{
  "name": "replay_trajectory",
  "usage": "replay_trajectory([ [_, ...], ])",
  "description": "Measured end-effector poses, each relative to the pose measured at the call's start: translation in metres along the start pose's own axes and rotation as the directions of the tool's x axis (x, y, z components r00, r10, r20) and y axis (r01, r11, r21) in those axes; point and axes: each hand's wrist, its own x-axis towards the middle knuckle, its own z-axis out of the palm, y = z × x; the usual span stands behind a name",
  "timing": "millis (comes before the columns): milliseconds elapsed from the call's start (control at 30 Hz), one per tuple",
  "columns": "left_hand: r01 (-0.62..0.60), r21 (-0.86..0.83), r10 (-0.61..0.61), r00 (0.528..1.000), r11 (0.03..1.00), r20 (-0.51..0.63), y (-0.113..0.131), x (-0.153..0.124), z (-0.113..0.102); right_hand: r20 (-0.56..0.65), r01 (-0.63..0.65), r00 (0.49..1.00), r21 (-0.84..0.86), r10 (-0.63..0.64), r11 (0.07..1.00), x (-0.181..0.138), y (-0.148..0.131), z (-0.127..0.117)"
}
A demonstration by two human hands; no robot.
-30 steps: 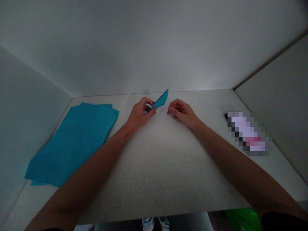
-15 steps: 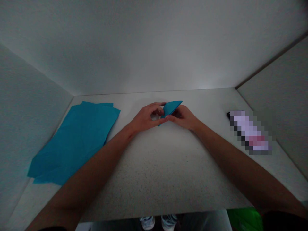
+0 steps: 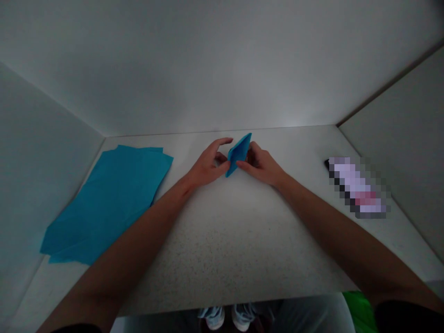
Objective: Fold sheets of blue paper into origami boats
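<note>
A small piece of folded blue paper [image 3: 239,153] stands tilted between my hands, over the far middle of the white table. Its folded layers gape a little towards me, with a darker inside showing. My right hand [image 3: 262,165] pinches it from the right, thumb on the near face and the curled fingers partly hidden behind. At the lower left corner, the thumb of my left hand [image 3: 210,165] presses on the paper. The left index finger is lifted clear of it, while the other left fingers curl beside the paper.
Several large sheets of blue paper [image 3: 111,203] lie in a loose pile on the left of the white table [image 3: 215,259]. A blurred-out phone-like object [image 3: 355,185] rests on the right. White panels [image 3: 222,64] enclose the back and sides.
The folded paper has been turned more upright and its folds have opened towards me. My left index finger has come off its top edge, and my left hand has shifted slightly left.
</note>
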Motion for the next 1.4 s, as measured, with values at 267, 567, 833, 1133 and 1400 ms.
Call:
replay_trajectory([
  [267, 0.017, -0.048, -0.022, 0.995, 0.999, -0.1, -0.01, 0.005, -0.006, -0.074, 0.031, 0.997, 0.162, -0.019, 0.986, 0.002, -0.002, -0.001],
  [567, 0.095, -0.255, -0.107, 0.994, 0.962, -0.037, -0.02, 0.01, -0.016, -0.069, -0.051, 0.995, 0.214, 0.067, 0.976, 0.002, 0.003, -0.005],
  [833, 0.132, -0.232, -0.146, 0.988, 0.964, -0.046, -0.02, 0.011, -0.009, -0.091, 0.016, 0.996, 0.262, 0.009, 0.965, 0.006, 0.006, -0.001],
  [1133, 0.135, -0.081, -0.144, 0.982, 0.987, -0.119, -0.004, 0.011, -0.012, -0.088, -0.001, 0.996, 0.137, 0.014, 0.991, 0.007, -0.001, -0.007],
  [1400, 0.104, -0.204, -0.157, 0.952, 0.973, -0.263, -0.011, 0.013, -0.013, -0.235, -0.022, 0.97, 0.186, 0.066, 0.982, 0.007, 0.002, -0.008],
])
